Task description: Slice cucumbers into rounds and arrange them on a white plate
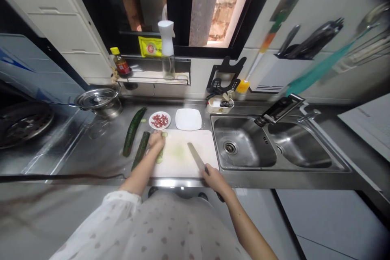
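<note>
My right hand (212,178) is closed round the handle of a kitchen knife (195,155), its blade over the white cutting board (179,167) and pointing away to the left. At the board's left edge my left hand (157,139) is closed with the fingers curled down; what it grips, if anything, is hidden. Cucumber slices (159,157) lie beside that hand, partly under the wrist. A cut cucumber (141,150) rests just left of the board, and a longer cucumber (133,132) lies farther left. Pale green wet marks show on the board's middle.
Behind the board stand a plate of chopped reddish pieces (160,121) and a white square plate (188,119). A double sink (243,162) with a black faucet (278,110) is on the right. A lidded steel pot (105,103) stands at the back left, beside a stove (26,126).
</note>
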`<state>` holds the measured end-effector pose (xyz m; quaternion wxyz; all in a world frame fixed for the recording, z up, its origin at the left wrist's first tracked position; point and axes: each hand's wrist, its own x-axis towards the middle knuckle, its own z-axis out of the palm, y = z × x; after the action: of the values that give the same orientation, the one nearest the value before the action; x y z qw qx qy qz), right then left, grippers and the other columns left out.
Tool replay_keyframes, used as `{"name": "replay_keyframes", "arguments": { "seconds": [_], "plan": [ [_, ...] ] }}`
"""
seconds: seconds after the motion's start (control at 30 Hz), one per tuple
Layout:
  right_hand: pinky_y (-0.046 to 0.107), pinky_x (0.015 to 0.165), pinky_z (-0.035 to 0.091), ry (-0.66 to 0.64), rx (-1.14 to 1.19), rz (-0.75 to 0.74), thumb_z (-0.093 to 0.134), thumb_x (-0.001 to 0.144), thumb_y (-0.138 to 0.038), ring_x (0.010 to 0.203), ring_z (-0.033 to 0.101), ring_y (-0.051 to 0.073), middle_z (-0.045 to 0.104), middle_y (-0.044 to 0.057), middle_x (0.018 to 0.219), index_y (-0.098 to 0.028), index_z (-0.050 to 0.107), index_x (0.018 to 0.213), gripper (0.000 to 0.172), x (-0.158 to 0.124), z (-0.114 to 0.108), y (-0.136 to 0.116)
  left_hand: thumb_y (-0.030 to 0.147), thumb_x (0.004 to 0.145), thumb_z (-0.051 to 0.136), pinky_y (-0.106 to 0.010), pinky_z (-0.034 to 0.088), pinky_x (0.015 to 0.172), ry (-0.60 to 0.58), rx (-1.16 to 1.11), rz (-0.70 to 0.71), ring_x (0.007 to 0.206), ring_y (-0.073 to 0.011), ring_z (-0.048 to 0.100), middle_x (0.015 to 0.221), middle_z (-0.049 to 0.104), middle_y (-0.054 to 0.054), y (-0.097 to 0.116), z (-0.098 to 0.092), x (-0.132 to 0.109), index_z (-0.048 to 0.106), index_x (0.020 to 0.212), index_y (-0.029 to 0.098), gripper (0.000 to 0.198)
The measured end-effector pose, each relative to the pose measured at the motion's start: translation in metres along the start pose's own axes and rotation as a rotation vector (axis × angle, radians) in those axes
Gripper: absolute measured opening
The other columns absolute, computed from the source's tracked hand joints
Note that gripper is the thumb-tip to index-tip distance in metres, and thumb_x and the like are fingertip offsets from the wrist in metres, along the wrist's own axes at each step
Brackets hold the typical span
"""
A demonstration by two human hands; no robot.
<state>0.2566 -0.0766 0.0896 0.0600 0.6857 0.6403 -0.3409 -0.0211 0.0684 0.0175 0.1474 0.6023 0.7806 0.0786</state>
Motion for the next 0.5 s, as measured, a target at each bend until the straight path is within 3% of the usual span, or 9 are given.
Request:
{"name": "replay_keyframes", "arguments": {
  "seconds": [0.13, 0.27, 0.4, 0.5],
  "plan": [
    [0.022, 0.062, 0.029, 0.007, 0.024, -0.014, 0.041, 0.094, -0.033, 0.079, 0.057, 0.016, 0.066, 0.007, 0.092, -0.019, 0.054, 0.100, 0.020, 0.002, 0.000, 0.000, 0.024, 0.085, 0.053, -0.028, 0.044, 0.080, 0.022, -0.105, -0.034, 0.098, -0.0219, 0.061, 0.103, 0.067, -0.011, 0.001, 0.001, 0.004, 0.065, 0.101, 0.019, 0.021],
    [0.022, 0.061, 0.027, 0.004, 0.018, -0.004, 0.041, 0.095, -0.033, 0.078, 0.057, 0.016, 0.066, 0.007, 0.092, -0.019, 0.054, 0.101, 0.020, 0.001, -0.002, -0.002, 0.025, 0.081, 0.058, -0.026, 0.046, 0.077, -0.044, -0.289, -0.067, 0.088, -0.0187, 0.064, 0.094, 0.071, -0.006, 0.005, 0.005, 0.004, 0.067, 0.101, 0.019, 0.022],
    [0.023, 0.060, 0.026, 0.006, 0.001, 0.008, 0.040, 0.095, -0.032, 0.078, 0.057, 0.016, 0.066, 0.007, 0.091, -0.020, 0.054, 0.102, 0.020, -0.002, -0.005, -0.003, 0.019, 0.079, 0.058, -0.023, 0.047, 0.078, -0.214, -0.456, 0.098, 0.083, -0.0156, 0.065, 0.092, 0.073, -0.006, 0.010, 0.009, -0.001, 0.071, 0.097, 0.014, 0.022],
    [0.023, 0.059, 0.026, 0.003, -0.004, 0.020, 0.040, 0.095, -0.033, 0.077, 0.057, 0.016, 0.066, 0.007, 0.092, -0.020, 0.054, 0.103, 0.020, -0.003, -0.004, -0.003, 0.020, 0.080, 0.057, -0.024, 0.048, 0.080, -0.350, -0.399, 0.309, 0.084, -0.0162, 0.065, 0.092, 0.073, -0.005, 0.013, 0.011, -0.005, 0.073, 0.093, 0.015, 0.021]
  ]
}}
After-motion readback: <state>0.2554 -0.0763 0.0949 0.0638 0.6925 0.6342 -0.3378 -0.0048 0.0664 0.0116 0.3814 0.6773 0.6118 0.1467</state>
